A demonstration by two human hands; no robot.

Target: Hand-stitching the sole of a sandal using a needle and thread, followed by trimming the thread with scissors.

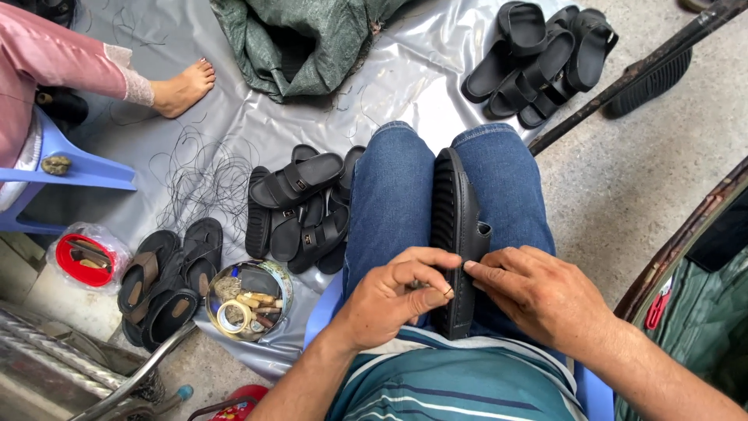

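Between the knees, a black sandal (pixel 456 234) stands on its edge so it can't slip. Left hand (pixel 389 300) pinches a small tool; right hand (pixel 538 292) lies half open, pressing the sole. More sandals (pixel 300 206) wait at nine o'clock.

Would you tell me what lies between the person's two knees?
In the head view, a black sandal stands on edge, wedged between the knees; the left hand and right hand both touch it.

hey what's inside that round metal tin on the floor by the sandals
The round metal tin holds a roll of tape, short wooden-looking sticks and a dark flat piece; anything beneath them is covered.
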